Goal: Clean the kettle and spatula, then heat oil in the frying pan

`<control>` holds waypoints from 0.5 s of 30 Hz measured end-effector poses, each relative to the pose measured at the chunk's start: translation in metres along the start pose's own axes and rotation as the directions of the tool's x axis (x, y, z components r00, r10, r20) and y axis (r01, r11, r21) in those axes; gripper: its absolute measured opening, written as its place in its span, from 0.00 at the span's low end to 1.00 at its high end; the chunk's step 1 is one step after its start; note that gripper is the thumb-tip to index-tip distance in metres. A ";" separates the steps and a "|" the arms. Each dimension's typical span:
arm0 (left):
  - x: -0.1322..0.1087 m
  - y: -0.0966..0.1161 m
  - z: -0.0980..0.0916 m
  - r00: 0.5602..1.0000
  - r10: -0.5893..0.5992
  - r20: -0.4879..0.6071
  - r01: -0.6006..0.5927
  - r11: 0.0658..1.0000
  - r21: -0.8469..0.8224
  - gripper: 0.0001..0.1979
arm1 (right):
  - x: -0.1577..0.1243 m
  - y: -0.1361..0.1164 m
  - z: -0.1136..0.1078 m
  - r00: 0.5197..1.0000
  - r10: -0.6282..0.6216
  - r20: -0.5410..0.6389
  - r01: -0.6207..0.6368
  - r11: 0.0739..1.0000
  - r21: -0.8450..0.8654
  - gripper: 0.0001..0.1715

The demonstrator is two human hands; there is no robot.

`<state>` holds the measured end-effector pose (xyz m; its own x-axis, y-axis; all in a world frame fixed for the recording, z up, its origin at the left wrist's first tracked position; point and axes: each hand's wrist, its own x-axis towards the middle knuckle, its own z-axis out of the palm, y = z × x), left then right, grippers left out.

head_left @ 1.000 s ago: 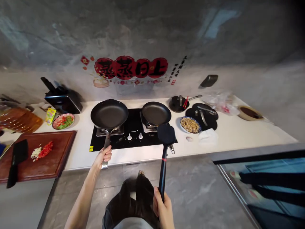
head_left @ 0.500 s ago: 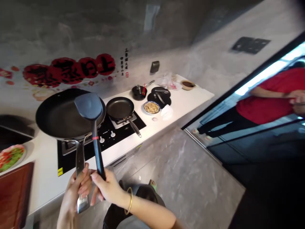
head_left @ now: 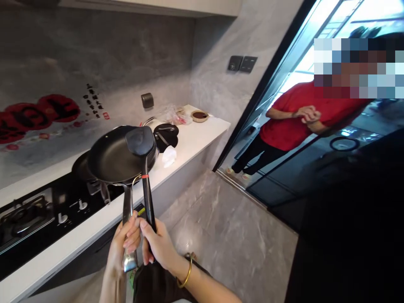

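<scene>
Frying pan (head_left: 115, 153) and spatula (head_left: 147, 189) are held off the surface, 1 in each hand. The pan's metal handle is clamped within the left hand (head_left: 128, 237), fingers wrapped round it; the spatula's shaft is gripped by the right hand (head_left: 160, 246), with a gold bracelet (head_left: 190, 269) worn at the wrist. The 2 hands are kept close, apparently so that both tools can be steadied in front of the body. The spatula's blade is raised across the pan's right rim; whether it is touched cannot be told.

The pan is suspended above the right end of the hob (head_left: 67, 198), near its front edge, and a smaller pan (head_left: 80, 166) is largely hidden behind it. Along the counter (head_left: 192, 139), a crumpled white tissue (head_left: 169, 155) is seen by the front edge, black lids (head_left: 172, 134) behind it, and a plastic bag (head_left: 173, 114) and bowl (head_left: 197, 121) toward the far right corner, perhaps set there to leave the hob free. Beyond, a person in red (head_left: 287, 122) is seen at the doorway.

Compared with 0.5 s ago, the view is turned rightward, the left burner (head_left: 27, 214) is uncovered, and the plate of food is hidden; both grips are unchanged.
</scene>
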<state>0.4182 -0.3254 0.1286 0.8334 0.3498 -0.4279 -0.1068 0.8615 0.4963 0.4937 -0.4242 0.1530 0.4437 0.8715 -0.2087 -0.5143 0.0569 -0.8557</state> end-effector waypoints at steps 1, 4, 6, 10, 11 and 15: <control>0.014 -0.018 0.017 1.000 0.008 0.007 -0.008 1.000 -0.003 0.15 | -0.007 -0.010 -0.022 0.999 -0.008 -0.040 0.008 1.000 -0.019 0.31; 0.059 -0.064 0.059 0.999 -0.022 0.032 0.022 1.000 0.012 0.13 | -0.018 -0.035 -0.084 0.982 -0.027 -0.185 0.018 0.999 -0.051 0.31; 0.094 -0.090 0.081 0.994 -0.084 0.066 0.081 0.995 0.052 0.16 | -0.017 -0.047 -0.123 0.960 -0.026 -0.278 0.008 0.998 -0.066 0.31; 0.171 -0.134 0.119 0.979 -0.156 0.132 0.134 0.978 0.162 0.23 | 0.002 -0.062 -0.204 0.905 -0.020 -0.424 -0.010 0.998 -0.067 0.32; 0.191 -0.143 0.129 0.979 -0.150 0.139 0.125 0.977 0.175 0.23 | 0.010 -0.065 -0.224 0.890 -0.015 -0.455 -0.015 0.998 -0.062 0.32; 0.271 -0.167 0.167 0.982 -0.134 0.136 0.110 0.979 0.169 0.21 | 0.050 -0.087 -0.304 0.853 -0.002 -0.521 -0.051 0.995 -0.086 0.32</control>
<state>0.7527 -0.4360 0.0555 0.9060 0.1780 -0.3840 0.0791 0.8201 0.5667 0.7842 -0.5335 0.0732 0.7619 0.4900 -0.4235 -0.4709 -0.0298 -0.8817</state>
